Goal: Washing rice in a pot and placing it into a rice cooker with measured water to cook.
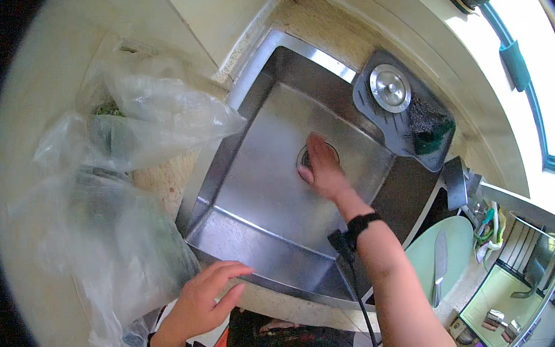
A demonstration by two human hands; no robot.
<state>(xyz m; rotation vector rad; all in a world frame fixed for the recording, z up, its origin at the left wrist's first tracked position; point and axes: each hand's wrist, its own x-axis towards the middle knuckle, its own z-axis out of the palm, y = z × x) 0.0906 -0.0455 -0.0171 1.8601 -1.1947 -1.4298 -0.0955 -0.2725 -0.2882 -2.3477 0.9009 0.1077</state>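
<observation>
A stainless steel sink [268,174] with a bare basin lies before me. My right hand [325,167] reaches down over the round drain [302,159] and covers much of it. Its fingertips point away from me, and whether they grip anything at the drain cannot be seen. At the front left rim of the sink my left hand [211,296] hovers with thumb and fingers apart, holding nothing. Each wrist wears a black band; from the right wristband [360,225] a black cable runs down past the sink's front edge.
Clear plastic bags [116,235] with green contents lie left of the sink, one overlapping its rim. A grey caddy [367,98] at the back right corner holds a metal sink strainer [390,88] and a dark scrubber [427,117]. Rightward, a knife [440,258] rests on a pale green board [416,255].
</observation>
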